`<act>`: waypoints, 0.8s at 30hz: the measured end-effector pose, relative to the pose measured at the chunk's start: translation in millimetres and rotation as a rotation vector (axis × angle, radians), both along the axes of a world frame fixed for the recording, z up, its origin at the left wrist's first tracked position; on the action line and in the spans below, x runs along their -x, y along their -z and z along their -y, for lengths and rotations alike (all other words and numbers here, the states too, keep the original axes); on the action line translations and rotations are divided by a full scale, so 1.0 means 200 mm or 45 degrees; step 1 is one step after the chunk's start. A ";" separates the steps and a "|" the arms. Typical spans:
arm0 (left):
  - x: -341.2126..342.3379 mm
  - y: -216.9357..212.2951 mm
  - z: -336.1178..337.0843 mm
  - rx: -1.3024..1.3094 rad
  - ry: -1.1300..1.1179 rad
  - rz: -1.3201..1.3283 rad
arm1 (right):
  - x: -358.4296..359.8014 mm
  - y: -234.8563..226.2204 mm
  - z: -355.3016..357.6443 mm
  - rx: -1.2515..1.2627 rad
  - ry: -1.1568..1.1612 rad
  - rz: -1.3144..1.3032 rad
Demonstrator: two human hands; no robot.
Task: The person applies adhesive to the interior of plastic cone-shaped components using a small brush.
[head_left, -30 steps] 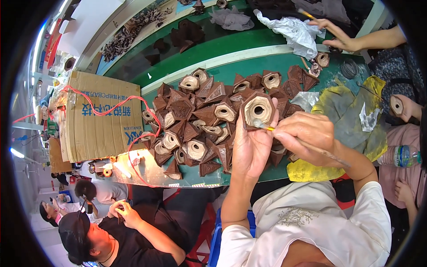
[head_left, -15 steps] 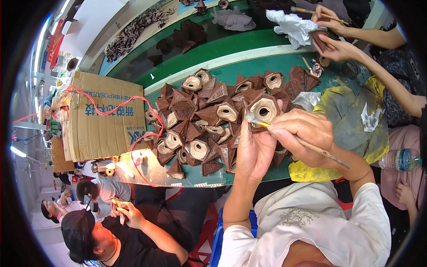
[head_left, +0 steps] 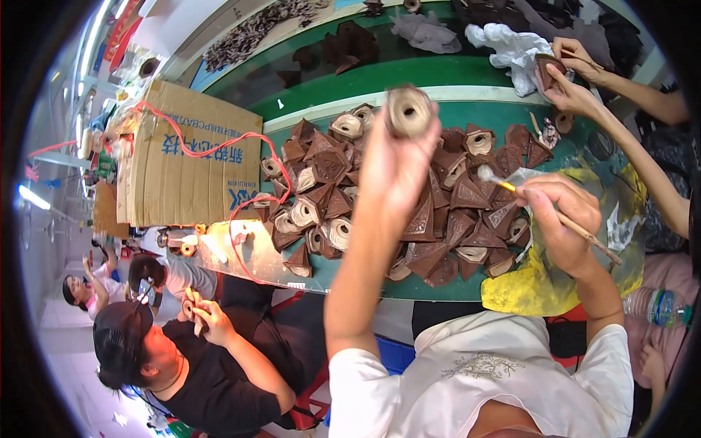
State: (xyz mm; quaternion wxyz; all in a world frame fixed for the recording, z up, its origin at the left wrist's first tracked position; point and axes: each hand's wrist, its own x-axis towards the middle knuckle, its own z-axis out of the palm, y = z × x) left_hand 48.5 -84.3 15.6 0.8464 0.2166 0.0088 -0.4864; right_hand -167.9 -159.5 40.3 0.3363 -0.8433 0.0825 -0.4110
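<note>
My left hand point(head_left: 398, 164) is stretched out over the green table point(head_left: 453, 80), holding a brown cone-shaped piece point(head_left: 409, 111) with a pale round hollow end facing me. My right hand point(head_left: 558, 219) grips a thin wooden brush point(head_left: 544, 208), its pale tip pointing left. Beneath both hands lies a pile of several brown cone pieces point(head_left: 343, 190), some showing cream insides.
A cardboard box point(head_left: 190, 164) tied with red cord stands at the left. A yellow plastic bag point(head_left: 555, 281) lies under my right arm. Another person's hands point(head_left: 569, 69) work at the far right. A seated person in black point(head_left: 197, 358) is below left. A water bottle point(head_left: 657, 306) lies at right.
My left hand has moved the cone piece away from the brush, up and outward over the pile. My right hand with the brush has drifted slightly right and apart from the piece.
</note>
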 end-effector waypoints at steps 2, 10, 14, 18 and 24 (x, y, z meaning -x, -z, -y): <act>-0.35 -0.01 0.19 -0.201 -0.089 0.083 | 0.01 0.01 0.00 -0.056 -0.094 0.001; -0.93 -0.07 0.25 -1.091 -0.010 1.360 | 0.01 0.06 0.08 -0.103 -0.133 -0.080; -0.86 0.08 0.05 -1.886 0.908 2.615 | -0.03 0.08 0.09 -0.112 -0.192 -0.092; -0.95 0.13 -0.04 -1.827 1.100 2.419 | -0.05 0.08 0.06 -0.109 -0.232 -0.095; -0.75 0.09 -0.07 -1.246 0.049 2.719 | -0.01 0.04 0.06 -0.058 -0.216 -0.108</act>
